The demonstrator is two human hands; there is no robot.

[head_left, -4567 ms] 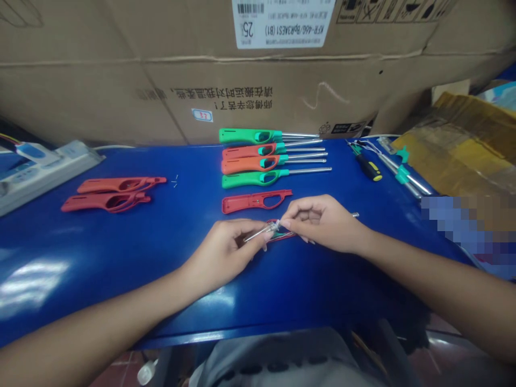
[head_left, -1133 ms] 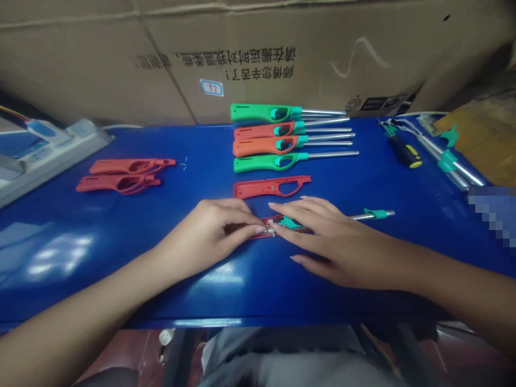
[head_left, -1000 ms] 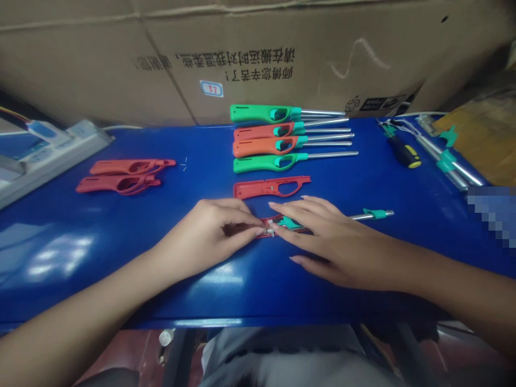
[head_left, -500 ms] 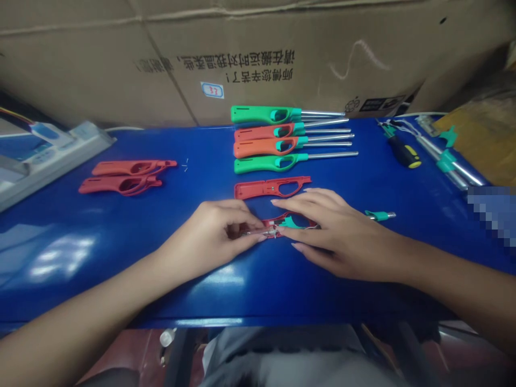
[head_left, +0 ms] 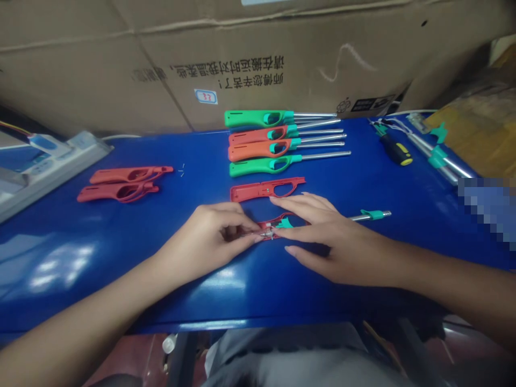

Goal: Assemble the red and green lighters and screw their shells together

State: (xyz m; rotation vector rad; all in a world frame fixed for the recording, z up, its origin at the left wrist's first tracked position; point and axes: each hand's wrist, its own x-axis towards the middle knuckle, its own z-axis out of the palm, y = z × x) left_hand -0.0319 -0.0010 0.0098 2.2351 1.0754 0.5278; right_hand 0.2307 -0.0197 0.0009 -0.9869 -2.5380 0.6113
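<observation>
My left hand (head_left: pixel 205 237) pinches a small metal part (head_left: pixel 266 234) between thumb and fingertips, over the end of a red plastic lighter shell (head_left: pixel 268 223). A teal plastic piece (head_left: pixel 286 222) lies inside that open shell. My right hand (head_left: pixel 330 247) rests across the shell with its fingers spread, and hides part of it. To the right lies a metal rod with a teal collar (head_left: pixel 373 215), its left end going under my right hand. I cannot tell whether the rod joins the shell.
On the blue table (head_left: pixel 121 258) lie several assembled green and orange lighters (head_left: pixel 266 142), an empty red shell (head_left: pixel 266 189), two more red shells (head_left: pixel 121 183) and tiny pins (head_left: pixel 181 170). A screwdriver (head_left: pixel 397 154), metal rods (head_left: pixel 439 158) and a power strip (head_left: pixel 52 156) also sit there, with cardboard boxes (head_left: pixel 242 59) behind.
My right hand has slid back toward me, uncovering more of the metal rod. My left hand stays pinched at the shell. The whole view has shifted slightly.
</observation>
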